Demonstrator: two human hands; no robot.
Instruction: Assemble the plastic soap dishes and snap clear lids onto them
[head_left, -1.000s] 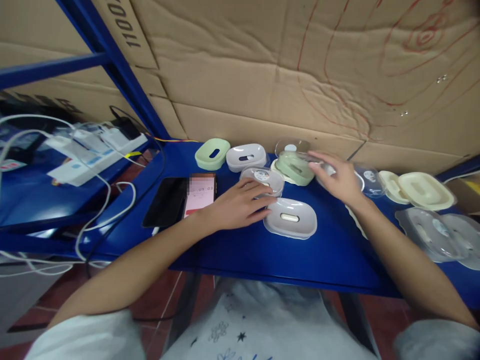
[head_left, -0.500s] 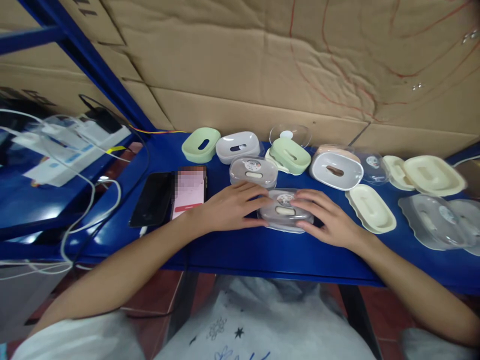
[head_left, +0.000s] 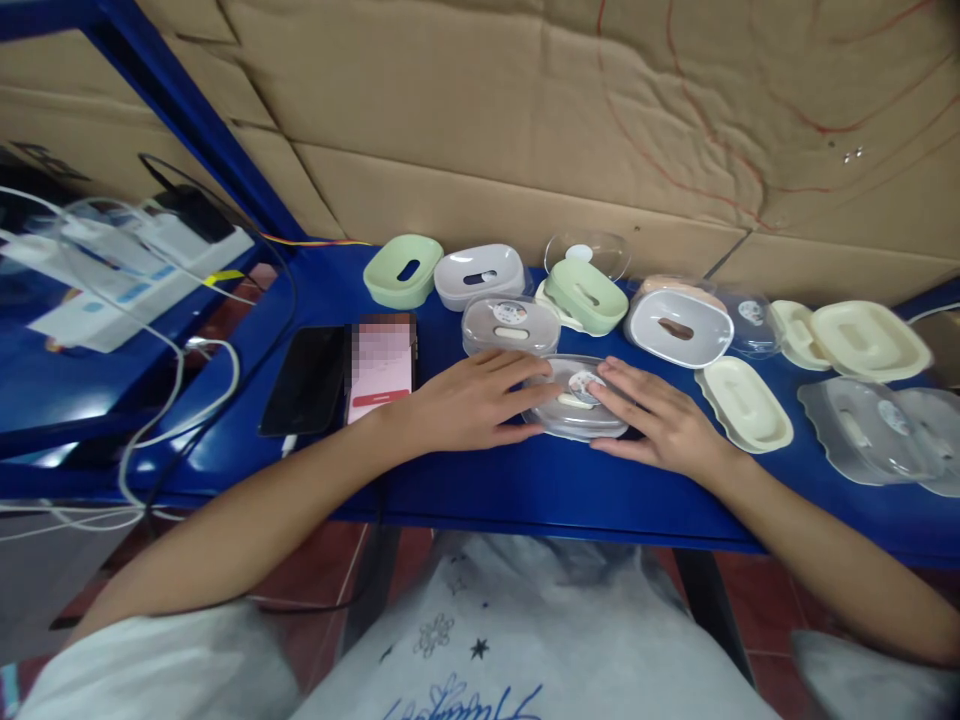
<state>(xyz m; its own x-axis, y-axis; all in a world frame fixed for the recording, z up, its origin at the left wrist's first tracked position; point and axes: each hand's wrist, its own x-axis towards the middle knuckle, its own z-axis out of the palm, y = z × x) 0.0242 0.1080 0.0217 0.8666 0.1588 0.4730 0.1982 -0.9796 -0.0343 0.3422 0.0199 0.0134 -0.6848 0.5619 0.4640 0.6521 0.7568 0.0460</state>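
Observation:
A soap box with a clear lid (head_left: 576, 420) lies on the blue table in front of me, a round sticker on its top. My left hand (head_left: 476, 402) grips its left end, fingers over the lid and thumb at the near left edge. From the other side my right hand (head_left: 660, 418) holds the right end, fingertips on the lid by the sticker and thumb low at the near edge. Just behind stands another lidded soap box (head_left: 510, 322). To the right of my right hand lies a cream soap tray (head_left: 750, 405).
Green (head_left: 405, 270) and white soap box parts (head_left: 480, 276) line the back. More cream parts (head_left: 870, 340) and clear-lidded boxes (head_left: 870, 430) lie at right. A black phone (head_left: 304, 380) and a lit phone (head_left: 380, 365) lie left, near a cabled power strip (head_left: 142, 290).
My fingers have shifted further over the lid, the left ones toward the middle and the right ones onto the sticker. The camera view has tilted slightly. The box stays in both hands.

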